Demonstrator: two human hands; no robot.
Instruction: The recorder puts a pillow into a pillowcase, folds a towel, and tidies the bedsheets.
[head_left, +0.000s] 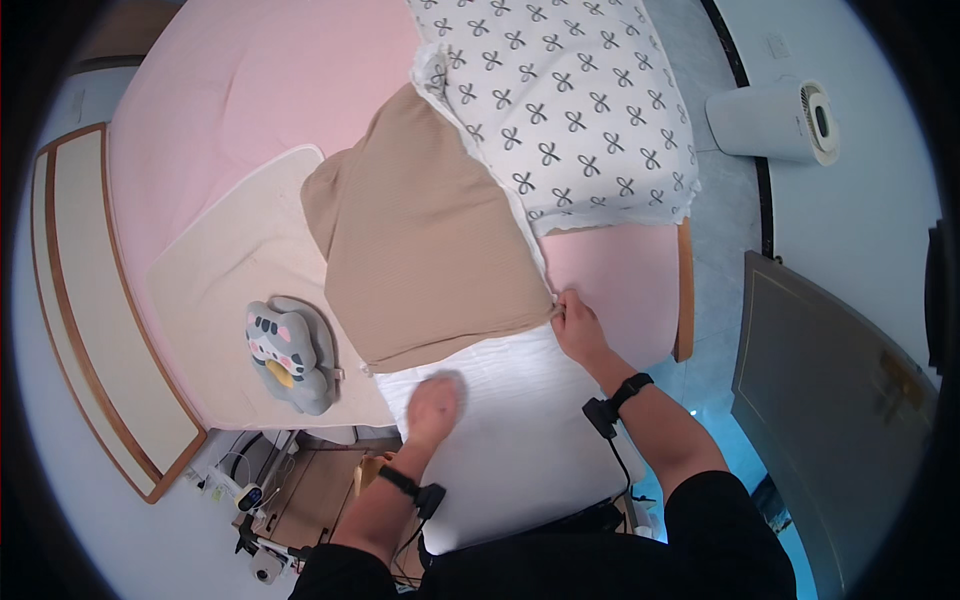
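Observation:
A brown quilted cloth (435, 225) lies on the bed before me, over the top of a white pillow or cushion (517, 442) that reaches towards my body. My right hand (579, 326) pinches the brown cloth's near right corner between thumb and fingers. My left hand (435, 409), slightly blurred, is over the white surface below the cloth's near edge; its fingers look curled, and whether it holds anything is not plain. A white blanket with a dark bow print (574, 112) borders the brown cloth at the upper right. Both wrists wear black straps with small cabled boxes.
A grey cat-shaped plush pillow (292, 352) rests on a beige mat (225, 262) at left. Pink sheet (285, 67) covers the bed. The headboard (112, 315) stands far left. A white appliance (772, 124) and a grey door (817, 390) are at right. Cables and a camera (266, 566) are lower left.

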